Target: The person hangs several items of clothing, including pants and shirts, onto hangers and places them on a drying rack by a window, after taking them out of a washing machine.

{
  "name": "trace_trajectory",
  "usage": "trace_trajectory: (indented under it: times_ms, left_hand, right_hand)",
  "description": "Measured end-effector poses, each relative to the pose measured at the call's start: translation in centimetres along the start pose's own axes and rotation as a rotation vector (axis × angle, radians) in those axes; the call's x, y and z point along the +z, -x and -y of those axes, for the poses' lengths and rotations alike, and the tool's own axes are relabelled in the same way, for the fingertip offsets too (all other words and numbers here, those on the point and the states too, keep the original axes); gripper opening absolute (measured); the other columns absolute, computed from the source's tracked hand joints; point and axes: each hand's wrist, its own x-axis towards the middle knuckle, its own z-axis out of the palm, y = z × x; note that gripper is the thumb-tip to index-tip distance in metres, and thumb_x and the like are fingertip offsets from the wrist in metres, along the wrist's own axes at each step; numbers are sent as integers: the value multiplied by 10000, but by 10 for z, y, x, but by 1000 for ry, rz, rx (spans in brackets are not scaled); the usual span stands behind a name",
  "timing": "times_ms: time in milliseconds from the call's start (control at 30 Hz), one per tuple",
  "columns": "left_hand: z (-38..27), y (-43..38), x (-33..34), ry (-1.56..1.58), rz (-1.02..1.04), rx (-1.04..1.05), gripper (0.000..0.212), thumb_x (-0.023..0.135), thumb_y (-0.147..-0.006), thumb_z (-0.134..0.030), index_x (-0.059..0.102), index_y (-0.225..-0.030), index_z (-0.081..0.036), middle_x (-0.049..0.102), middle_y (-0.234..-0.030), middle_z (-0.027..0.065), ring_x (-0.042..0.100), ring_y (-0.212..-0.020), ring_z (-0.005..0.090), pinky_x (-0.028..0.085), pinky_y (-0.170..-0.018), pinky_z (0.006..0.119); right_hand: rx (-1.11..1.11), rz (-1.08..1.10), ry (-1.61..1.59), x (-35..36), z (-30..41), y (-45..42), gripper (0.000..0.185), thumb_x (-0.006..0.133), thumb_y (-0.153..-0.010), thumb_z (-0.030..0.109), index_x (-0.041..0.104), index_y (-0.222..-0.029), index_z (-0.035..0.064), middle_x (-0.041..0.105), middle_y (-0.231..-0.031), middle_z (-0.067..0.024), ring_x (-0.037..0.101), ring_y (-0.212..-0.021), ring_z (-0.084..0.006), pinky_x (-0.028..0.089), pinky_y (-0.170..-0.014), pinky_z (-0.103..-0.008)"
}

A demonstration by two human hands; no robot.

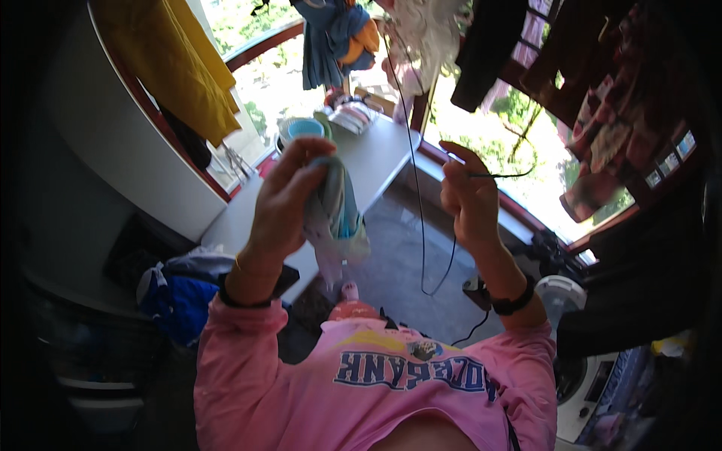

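Note:
My left hand (287,197) is raised and closed on the top of a light green and grey cloth item (338,208), which hangs down with a paler, thin part below. To the right, my right hand (468,186) is up with its fingers bent around something thin. A dark thin piece (502,175) sticks out from it to the right; whether it is a wire or a hanger end I cannot tell. A long dark cord (418,214) hangs in a loop between my two hands, with its lower bend over the floor.
Garments hang above: yellow trousers (186,67), blue and orange clothing (338,39), dark clothes (491,51). A white counter (389,152) by the windows holds a blue basin (306,128). A blue bag (175,299) lies at left; a washing machine (586,389) stands lower right.

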Motion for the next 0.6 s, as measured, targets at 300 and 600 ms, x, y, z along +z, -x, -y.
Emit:
trace_trajectory:
  times_ms: [300, 600]
  left_hand:
    - [28, 40, 100, -178, 194, -16, 211, 436, -872, -64, 502, -1068, -22, 545, -870, 17, 523, -719, 31, 446, -630, 170]
    - [69, 55, 164, -47, 371, -214, 199, 448, -844, -25, 511, -1032, -11, 548, -795, 11, 510, -694, 46, 431, -623, 177]
  right_hand:
    - [-395, -104, -223, -104, 83, 169, 303, 360, -948, 302, 552, -1036, 85, 227, -495, 54, 167, -386, -48, 139, -353, -229]
    - [-683, 28, -97, -83, 83, 216, 419, 381, -938, 319, 465, -1211, 12, 288, -498, 45, 217, -382, -56, 185, -362, -221]
